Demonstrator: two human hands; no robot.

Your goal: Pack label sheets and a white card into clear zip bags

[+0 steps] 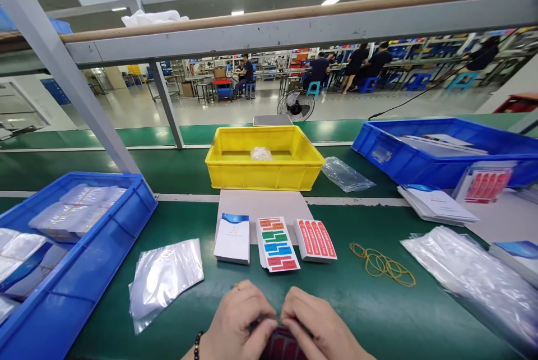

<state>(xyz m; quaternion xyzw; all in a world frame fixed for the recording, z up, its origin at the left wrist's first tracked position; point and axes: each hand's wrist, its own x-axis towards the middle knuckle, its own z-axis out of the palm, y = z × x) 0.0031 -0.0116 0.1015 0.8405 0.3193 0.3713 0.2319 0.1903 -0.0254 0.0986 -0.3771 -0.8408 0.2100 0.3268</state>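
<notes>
at the green table's (357, 304) near edge your left hand (239, 323) and right hand (321, 326) both pinch a dark red pack (283, 347); the yellow bin (264, 174) holds one clear bag (261, 153), the left blue bin (90, 270) bagged packs (75, 211).

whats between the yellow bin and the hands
In the head view, a grey board with three stacks at its near edge: white booklets, multicoloured sticker sheets, red sticker sheets; then bare green mat.

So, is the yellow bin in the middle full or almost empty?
Almost empty: the yellow bin holds only one small clear bag, and its bare floor shows on both sides of the bag.
</notes>
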